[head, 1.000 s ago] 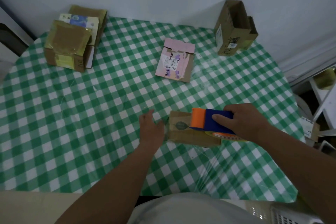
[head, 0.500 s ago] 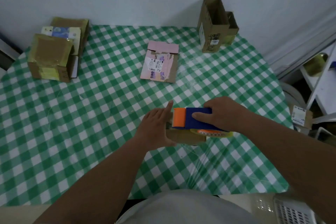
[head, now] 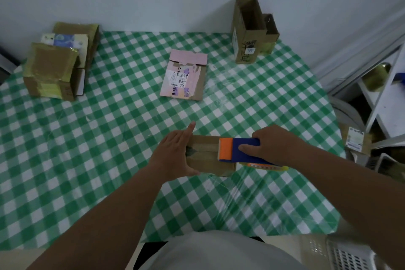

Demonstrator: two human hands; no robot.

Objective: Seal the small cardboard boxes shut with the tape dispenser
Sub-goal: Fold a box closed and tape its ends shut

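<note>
Taping one small brown cardboard box (head: 208,155) while other boxes wait beyond my fingers.

My left hand (head: 173,155) grips the box's left end, index finger straight, thumb under the near edge. My right hand (head: 271,144) clasps the one blue-and-orange tape dispenser (head: 238,149), its orange end resting on the box top. Beyond my fingertips lies one pink box (head: 184,76), label reading "ses". Far left, a cluster of taped boxes (head: 54,68). Far right, two open-topped boxes (head: 249,30) stand upright; contents not visible. All sit on the green checked tablecloth (head: 87,138).
</note>
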